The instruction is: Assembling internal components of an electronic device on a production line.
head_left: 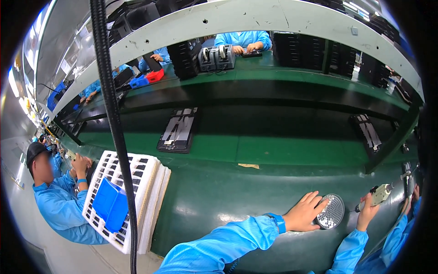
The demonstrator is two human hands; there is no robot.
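My left hand [302, 213] reaches across the green table with its fingers and thumb around the left edge of a round, clear shallow dish [331, 212]. A dense pattern of small silvery dots covers the dish; I cannot make out what they are. Just right of the dish, my right hand [366, 213] is wrapped round a pale electric screwdriver [380, 195]. Its thin bit points left, toward the dish.
White foam trays [159, 196] with small dark parts and a blue bin [111, 205] stand left. Opened flat devices [179, 130] [366, 133] lie under the shelf [255, 16]. A black braided cable [112, 100] hangs in front. Co-workers' sleeves [64, 205] [394, 237] flank me.
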